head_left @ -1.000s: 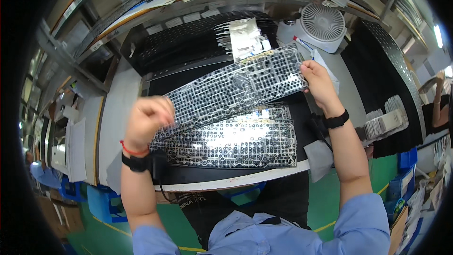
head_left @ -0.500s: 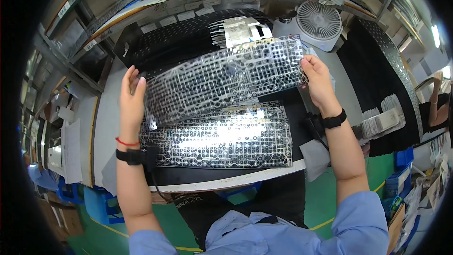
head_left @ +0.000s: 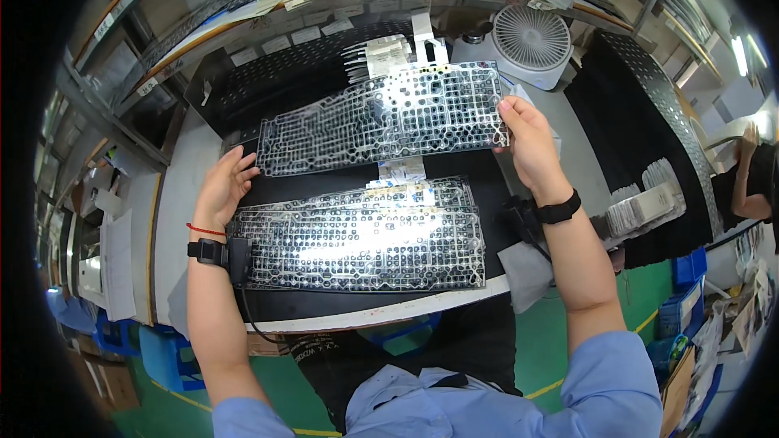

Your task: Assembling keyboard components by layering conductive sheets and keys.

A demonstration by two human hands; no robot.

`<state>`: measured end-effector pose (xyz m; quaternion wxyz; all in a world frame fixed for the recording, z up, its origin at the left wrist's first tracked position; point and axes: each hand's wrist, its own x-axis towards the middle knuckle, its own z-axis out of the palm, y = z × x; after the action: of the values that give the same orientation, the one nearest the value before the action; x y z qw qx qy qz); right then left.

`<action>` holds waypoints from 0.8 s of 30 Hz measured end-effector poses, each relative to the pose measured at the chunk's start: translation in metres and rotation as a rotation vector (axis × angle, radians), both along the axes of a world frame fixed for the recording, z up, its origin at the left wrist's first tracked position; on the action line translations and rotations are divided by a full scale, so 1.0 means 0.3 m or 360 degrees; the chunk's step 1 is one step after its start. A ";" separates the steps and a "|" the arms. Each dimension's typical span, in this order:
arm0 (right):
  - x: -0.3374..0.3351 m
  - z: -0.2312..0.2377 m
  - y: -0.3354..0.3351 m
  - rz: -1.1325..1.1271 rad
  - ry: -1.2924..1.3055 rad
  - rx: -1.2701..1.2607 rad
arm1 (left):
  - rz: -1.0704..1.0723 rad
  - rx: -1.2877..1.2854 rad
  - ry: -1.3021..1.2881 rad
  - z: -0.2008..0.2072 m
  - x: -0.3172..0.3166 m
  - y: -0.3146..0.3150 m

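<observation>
A clear keyboard membrane sheet (head_left: 381, 122) with printed circuit traces stretches across the far part of the bench, its left end slightly lower in the picture than its right. My right hand (head_left: 527, 142) grips its right edge between thumb and fingers. At the left edge, my left hand (head_left: 225, 186) is open with fingers apart, the fingertips beside or barely touching the sheet. Closer to me lies a stack of similar membrane sheets (head_left: 365, 251), shining under the light. White connector tails (head_left: 430, 49) stick out beyond the far edge of the upper sheet.
A white round fan (head_left: 531, 45) stands at the back right. Black perforated panels (head_left: 324, 57) border the back. Bundled pale strips (head_left: 649, 203) lie on black cloth at the right. Another person's arm (head_left: 745, 170) shows at the far right. A blue stool (head_left: 166, 357) is below left.
The sheet's left end has swung away from me, leaving it more level and further from the near stack. My left hand has come off its edge and its fingers have spread.
</observation>
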<state>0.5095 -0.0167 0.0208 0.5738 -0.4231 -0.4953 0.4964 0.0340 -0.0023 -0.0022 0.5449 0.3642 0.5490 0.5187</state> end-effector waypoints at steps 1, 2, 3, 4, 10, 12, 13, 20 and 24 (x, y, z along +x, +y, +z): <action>0.003 0.001 0.000 0.0003 0.0022 -0.0007 | -0.0056 0.0016 0.0003 -0.008 -0.006 0.004; 0.003 0.003 0.000 0.0011 0.0045 -0.0011 | -0.0108 0.0035 0.0007 -0.014 -0.017 0.006; 0.001 0.007 0.000 0.0029 0.0061 -0.0004 | -0.0169 0.0064 0.0047 -0.031 -0.038 0.015; -0.001 0.011 -0.002 0.0048 0.0076 0.0004 | -0.0229 0.0093 0.0088 -0.054 -0.064 0.027; -0.002 0.008 -0.002 -0.0026 0.0102 0.0023 | -0.0158 0.0302 0.0033 -0.029 -0.024 0.019; -0.003 0.012 -0.003 -0.0061 0.0107 0.0013 | -0.0103 0.0373 -0.0010 -0.014 -0.013 0.013; -0.003 0.019 -0.011 -0.0075 0.0100 -0.0002 | -0.0069 0.0371 -0.0017 -0.007 -0.003 0.009; 0.012 0.014 -0.007 -0.0142 0.0089 0.0151 | 0.0004 0.0519 0.0060 0.010 -0.052 0.002; 0.013 0.013 -0.007 -0.0257 0.0064 0.0364 | -0.0347 0.0860 -0.0253 0.018 -0.114 0.008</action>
<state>0.5133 -0.0188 0.0246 0.6661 -0.3834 -0.5013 0.3975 -0.0001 -0.0001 0.0032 0.5220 0.5110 0.3046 0.6113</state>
